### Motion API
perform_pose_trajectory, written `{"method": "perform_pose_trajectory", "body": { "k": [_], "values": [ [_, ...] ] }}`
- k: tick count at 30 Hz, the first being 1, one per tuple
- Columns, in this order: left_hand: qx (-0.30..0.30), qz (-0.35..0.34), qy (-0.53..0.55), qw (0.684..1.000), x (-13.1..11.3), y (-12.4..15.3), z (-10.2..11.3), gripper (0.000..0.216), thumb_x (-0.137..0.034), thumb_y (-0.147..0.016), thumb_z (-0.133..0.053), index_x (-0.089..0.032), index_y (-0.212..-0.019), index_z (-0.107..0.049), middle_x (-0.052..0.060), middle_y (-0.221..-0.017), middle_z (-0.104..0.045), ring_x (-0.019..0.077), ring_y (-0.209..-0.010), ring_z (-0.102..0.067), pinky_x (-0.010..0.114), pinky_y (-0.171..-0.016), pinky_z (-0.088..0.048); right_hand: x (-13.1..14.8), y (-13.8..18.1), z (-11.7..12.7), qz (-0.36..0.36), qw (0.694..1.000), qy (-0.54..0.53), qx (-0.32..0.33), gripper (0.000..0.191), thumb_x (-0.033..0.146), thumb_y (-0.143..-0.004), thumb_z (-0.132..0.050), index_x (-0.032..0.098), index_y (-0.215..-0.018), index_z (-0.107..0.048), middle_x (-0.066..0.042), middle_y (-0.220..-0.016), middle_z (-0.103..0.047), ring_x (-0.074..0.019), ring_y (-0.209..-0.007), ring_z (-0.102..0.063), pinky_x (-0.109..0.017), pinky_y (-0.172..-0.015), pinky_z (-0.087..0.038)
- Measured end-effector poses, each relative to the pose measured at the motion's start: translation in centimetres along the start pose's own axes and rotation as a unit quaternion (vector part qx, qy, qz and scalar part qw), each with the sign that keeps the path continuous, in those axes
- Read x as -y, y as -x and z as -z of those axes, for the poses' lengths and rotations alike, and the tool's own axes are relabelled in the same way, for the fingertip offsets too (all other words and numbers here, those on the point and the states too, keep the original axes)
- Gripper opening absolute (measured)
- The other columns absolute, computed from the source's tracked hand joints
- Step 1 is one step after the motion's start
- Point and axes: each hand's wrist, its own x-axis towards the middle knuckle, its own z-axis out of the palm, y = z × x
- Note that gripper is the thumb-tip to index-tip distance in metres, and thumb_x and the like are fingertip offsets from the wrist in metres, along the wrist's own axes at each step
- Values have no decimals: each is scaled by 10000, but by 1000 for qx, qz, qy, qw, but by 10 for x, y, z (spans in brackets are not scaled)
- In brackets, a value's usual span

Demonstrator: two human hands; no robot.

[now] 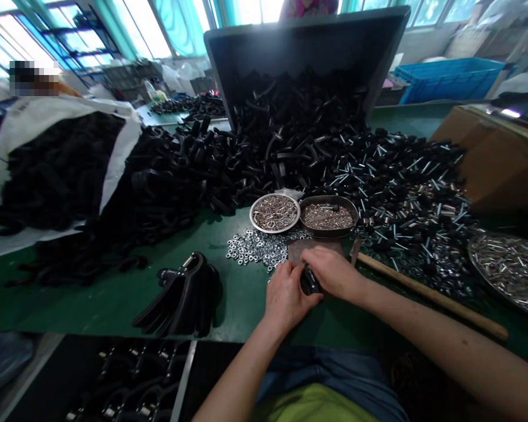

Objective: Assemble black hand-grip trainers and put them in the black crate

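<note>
Both my hands meet over a flat metal block [297, 251] near the front of the green table. My left hand [286, 293] grips a black curved plastic part [310, 280], its thumb along the near side. My right hand [328, 269] is closed at the far side of the same part; whatever small piece its fingertips may hold is hidden. Just beyond lie loose shiny nuts [257, 249], a round dish of metal pins [275, 212] and an oval tin of small metal pieces [328, 215]. To the right rests a hammer with a wooden handle [435, 296].
A heap of black parts [264, 158] spills from a tilted grey bin [308, 50]. Stacked black parts [187, 293] stand at left, above a crate of similar ones [136, 381]. At right are a cardboard box [493, 152] and a tray of metal pins [510, 269]. People are at the back.
</note>
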Motion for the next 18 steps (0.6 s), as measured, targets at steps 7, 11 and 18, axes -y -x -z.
{"method": "perform_pose_trajectory", "body": {
  "k": [7, 11, 18],
  "values": [
    [-7, -12, 7, 1000, 0, 0, 0, 579, -388, -604, -769, -212, -1097, -522, 54, -1014, -545, 242, -967, -496, 366, -827, -429, -15, 0, 17, -47, 997, 56, 5, 181, 213, -868, -502, 224, -1021, -599, -23, -872, -635, -149, -816, -566, -258, -709, -417],
    [2, -29, -4, 1000, -1, 0, 2, 583, -407, -644, -745, -268, -1163, -519, 44, -986, -541, 236, -954, -498, 358, -813, -428, -61, -28, 49, -198, 972, 124, -2, 209, 254, -904, -450, 210, -922, -654, -64, -966, -643, -202, -1018, -536, -314, -820, -432],
    [18, -58, -45, 997, -1, -1, 5, 595, -447, -689, -696, -248, -1218, -512, 70, -997, -553, 247, -922, -512, 381, -801, -435, -111, -62, 45, -298, 942, 143, 65, 341, 345, -888, -519, 182, -1187, -525, -82, -1200, -544, -187, -994, -570, -401, -832, -497]
  ]
}}
